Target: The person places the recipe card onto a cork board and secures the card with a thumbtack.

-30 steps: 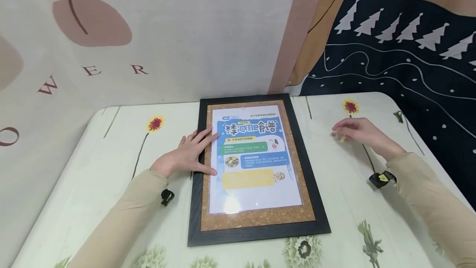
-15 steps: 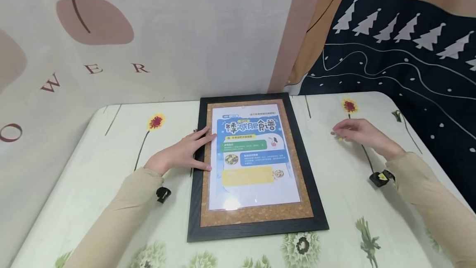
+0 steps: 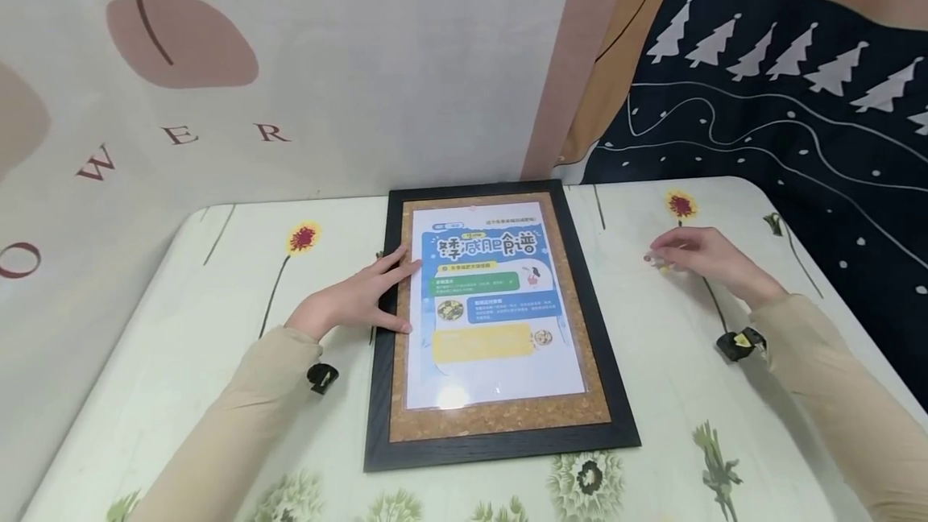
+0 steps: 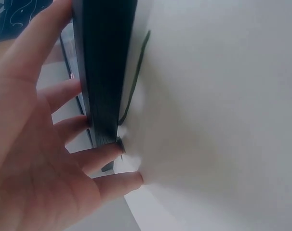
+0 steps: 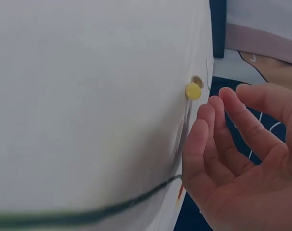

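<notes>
A black-framed cork board lies flat on the table, with a printed poster in a clear sleeve on it. My left hand spreads across the board's left side; thumb and upper fingertips rest at the frame and poster edge. In the left wrist view, the lower fingertips reach past the frame's dark outer edge. Right of the board, my right hand hovers low, fingers loosely bent, thumb close to the index fingertip. A yellow round-headed tack and a small brownish one lie just beyond those fingertips.
The table wears a pale cloth printed with flowers. Behind it hangs a white curtain with letters, and a dark cloth with tree shapes hangs at right. A black strap device sits at my right wrist.
My left hand has drawn slightly left, its fingertips sliding back from the poster toward its edge. The right hand stays almost in place beside the tacks.
</notes>
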Motion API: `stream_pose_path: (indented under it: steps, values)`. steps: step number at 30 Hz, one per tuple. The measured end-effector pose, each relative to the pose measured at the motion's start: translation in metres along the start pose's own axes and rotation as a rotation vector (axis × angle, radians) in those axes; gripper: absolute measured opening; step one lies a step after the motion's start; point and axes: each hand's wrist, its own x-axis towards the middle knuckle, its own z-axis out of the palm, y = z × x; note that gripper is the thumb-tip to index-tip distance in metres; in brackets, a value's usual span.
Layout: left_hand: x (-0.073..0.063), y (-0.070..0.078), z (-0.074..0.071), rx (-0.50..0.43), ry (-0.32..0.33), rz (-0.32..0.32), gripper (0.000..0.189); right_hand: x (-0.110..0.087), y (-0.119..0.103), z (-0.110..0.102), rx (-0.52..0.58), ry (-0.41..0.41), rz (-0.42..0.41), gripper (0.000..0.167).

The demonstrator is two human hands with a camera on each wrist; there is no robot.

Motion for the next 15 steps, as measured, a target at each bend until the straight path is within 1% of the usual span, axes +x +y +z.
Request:
stream_pose_path:
  steps: [7, 12, 15]
  values:
    - [-0.002, -0.002, 0.001, -0.001, 0.022, 0.014, 0.098, -0.005, 0.008, -0.003, -0.006, -0.029, 0.021, 0.035]
    - [-0.001, 0.000, 0.000, -0.006, 0.018, 0.011, 0.097, -0.004, 0.015, -0.001, -0.044, -0.057, 0.012, 0.027]
    - [0.001, 0.001, 0.001, -0.004, 0.010, 0.005, 0.097, -0.003, 0.016, 0.002, -0.050, -0.051, 0.021, 0.025]
